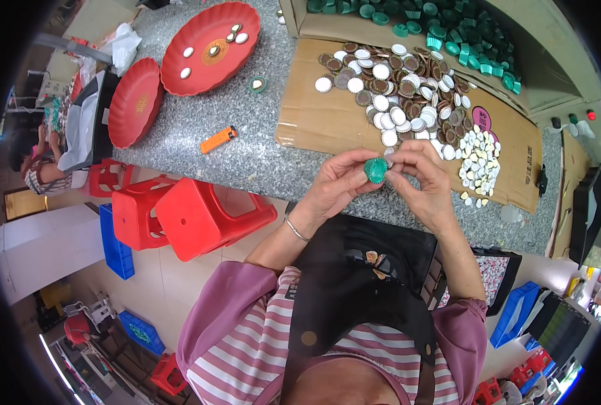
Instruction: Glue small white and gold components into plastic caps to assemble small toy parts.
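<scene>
Just over the near edge of the counter, my left hand (333,185) pinches a small green fluted cup (376,171) between thumb and fingers, its hollow side facing me. My right hand (425,183) is closed beside the cup's right rim, thumb and fingertips together; a small pale bit shows there, too small to name. Beyond my hands, a pile of scalloped discs (398,115), white on one face and brown on the other, lies on a flattened cardboard sheet (307,111). Small cream-coloured pieces (479,162), some heart-shaped, are heaped right of the discs.
Green fluted cups (476,40) fill a box at the back right. Two red scalloped trays (179,67) (135,101) stand at the left, the larger holding several pale pieces. An orange lighter (218,140) and a single filled green cup (257,84) lie nearby. Red stools (206,216) stand below the counter.
</scene>
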Tool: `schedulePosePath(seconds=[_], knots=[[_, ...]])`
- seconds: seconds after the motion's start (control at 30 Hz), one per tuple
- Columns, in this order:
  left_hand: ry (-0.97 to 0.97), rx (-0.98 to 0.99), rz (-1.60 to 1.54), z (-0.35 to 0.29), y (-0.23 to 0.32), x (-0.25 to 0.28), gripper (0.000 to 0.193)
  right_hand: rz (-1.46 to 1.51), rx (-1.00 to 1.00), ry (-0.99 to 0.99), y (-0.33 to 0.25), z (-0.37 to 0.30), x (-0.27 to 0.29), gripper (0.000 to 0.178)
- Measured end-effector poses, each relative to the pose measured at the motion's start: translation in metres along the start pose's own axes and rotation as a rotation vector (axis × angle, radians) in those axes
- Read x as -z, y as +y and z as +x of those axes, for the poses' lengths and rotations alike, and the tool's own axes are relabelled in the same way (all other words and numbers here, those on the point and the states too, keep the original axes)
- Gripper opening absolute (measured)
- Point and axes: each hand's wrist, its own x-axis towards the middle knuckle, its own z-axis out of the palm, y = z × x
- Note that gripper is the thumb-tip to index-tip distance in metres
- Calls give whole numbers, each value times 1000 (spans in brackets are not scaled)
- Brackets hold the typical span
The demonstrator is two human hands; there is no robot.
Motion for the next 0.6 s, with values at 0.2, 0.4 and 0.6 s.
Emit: schedulePosePath(seconds=[0.2, 0.4, 0.6], knots=[[-41, -30, -56, -2, 1, -2, 32, 397, -205, -16, 12, -1, -1, 35], [-110, -92, -109, -4, 2, 6, 32, 600, -289, -53, 18, 3, -9, 37], [-111, -127, 35, -9, 13, 17, 33, 330, -199, -125, 8, 13, -13, 27]])
